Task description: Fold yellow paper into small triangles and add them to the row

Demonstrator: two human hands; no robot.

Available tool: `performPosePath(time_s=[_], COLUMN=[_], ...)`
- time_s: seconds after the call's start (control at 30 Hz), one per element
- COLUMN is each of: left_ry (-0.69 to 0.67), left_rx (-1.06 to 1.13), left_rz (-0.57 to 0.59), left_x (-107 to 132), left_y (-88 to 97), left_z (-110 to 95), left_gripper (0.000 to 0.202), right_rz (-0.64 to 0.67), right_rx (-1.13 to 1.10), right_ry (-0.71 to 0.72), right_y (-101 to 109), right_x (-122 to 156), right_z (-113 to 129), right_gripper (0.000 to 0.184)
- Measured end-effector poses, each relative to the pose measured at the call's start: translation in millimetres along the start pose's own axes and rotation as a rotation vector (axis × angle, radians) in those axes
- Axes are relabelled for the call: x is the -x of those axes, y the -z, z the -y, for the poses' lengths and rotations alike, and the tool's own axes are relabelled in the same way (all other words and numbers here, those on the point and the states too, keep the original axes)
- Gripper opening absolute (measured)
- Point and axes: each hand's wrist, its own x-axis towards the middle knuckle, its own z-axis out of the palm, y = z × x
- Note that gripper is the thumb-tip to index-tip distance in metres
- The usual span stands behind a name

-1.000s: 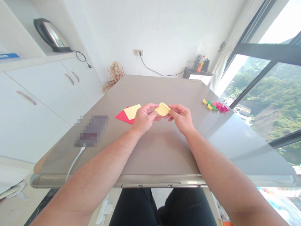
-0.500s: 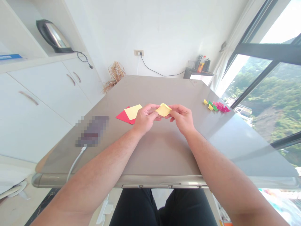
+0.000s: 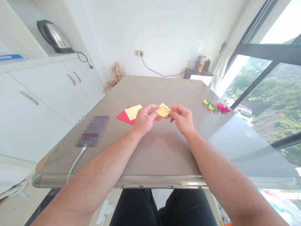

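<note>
A small folded piece of yellow paper [image 3: 163, 110] is held above the middle of the table, its creased top edge pointing up. My left hand [image 3: 146, 118] pinches its left corner between thumb and fingers. On the opposite corner, my right hand [image 3: 182, 117] grips in the same way. Just left of my left hand lies a flat yellow paper sheet [image 3: 132, 112], partly covered by that hand. Beneath it shows a red paper sheet [image 3: 124, 117], turned at an angle.
Several small folded paper pieces [image 3: 221, 107] in pink, green and yellow sit at the table's right edge. A blurred-out dark object [image 3: 92, 131] with a white cable [image 3: 75, 163] lies at the left. The grey table [image 3: 162, 88] reaches toward the wall.
</note>
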Motion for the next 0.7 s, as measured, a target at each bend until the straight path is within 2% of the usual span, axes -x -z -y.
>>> performPosePath(time_s=[0.13, 0.3, 0.7], left_ry=[0.004, 0.073, 0.16], left_rx=[0.008, 0.074, 0.223], left_rz=[-0.063, -0.166, -0.225], left_x=[0.4, 0.6, 1.5], left_y=[-3.7, -9.9, -14.6], left_z=[0.6, 0.0, -7.1], left_gripper=[0.019, 0.018, 0.008], right_rz=[-0.027, -0.085, -0.069], right_rx=[-0.016, -0.044, -0.189], right_ry=[0.021, 0.021, -0.01], right_y=[-2.6, -8.8, -9.9], right_x=[-0.1, 0.7, 0.6], right_z=[-2.9, -4.1, -1.2], right_gripper=[0.021, 0.021, 0.01])
